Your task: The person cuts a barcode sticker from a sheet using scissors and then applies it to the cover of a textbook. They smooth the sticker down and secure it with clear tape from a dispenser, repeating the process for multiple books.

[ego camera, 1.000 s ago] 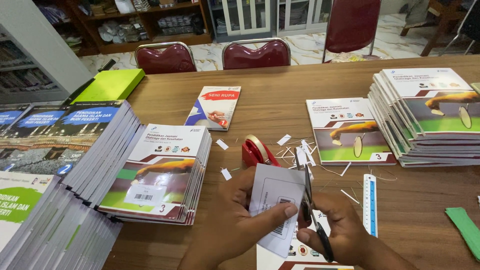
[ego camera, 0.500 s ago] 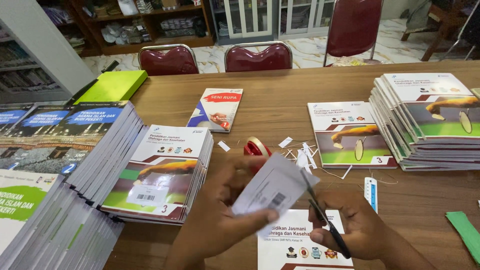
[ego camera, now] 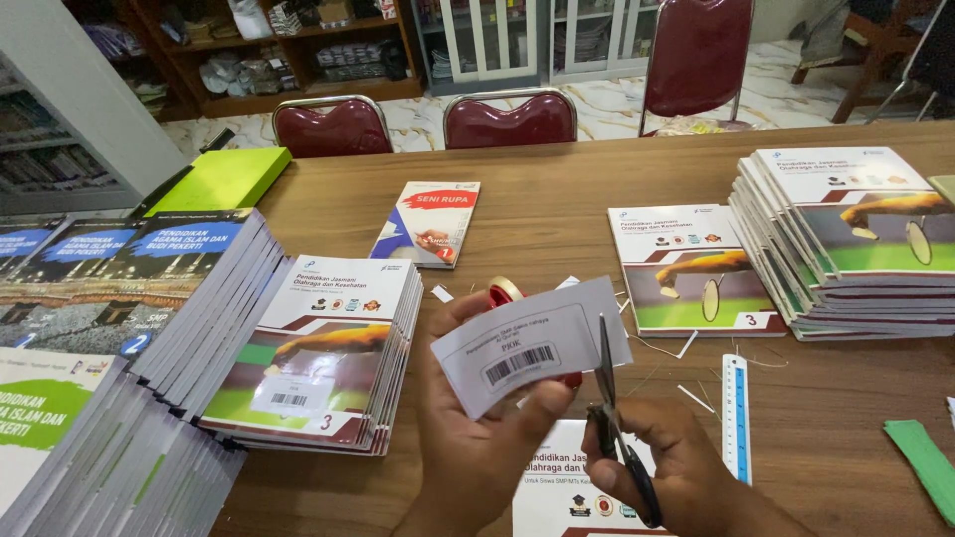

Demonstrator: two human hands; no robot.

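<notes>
**One label, one pair of scissors**

Left hand [ego camera: 477, 438] pinches a single white barcode label [ego camera: 532, 343] above the table's [ego camera: 557, 214] near edge. Right hand [ego camera: 667, 467] grips one pair of scissors [ego camera: 612, 418], whose blades, seemingly almost closed, touch the label's right end.

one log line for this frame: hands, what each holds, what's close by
left hand: holds barcode label sheet | right hand: holds scissors, blades at sheet edge | near: tape roll, ruler, paper scraps

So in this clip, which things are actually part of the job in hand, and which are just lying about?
In use:
left hand
barcode label slip
right hand
scissors
book under the hands

Lying about:
tape roll
ruler
green folder
book stacks
</notes>
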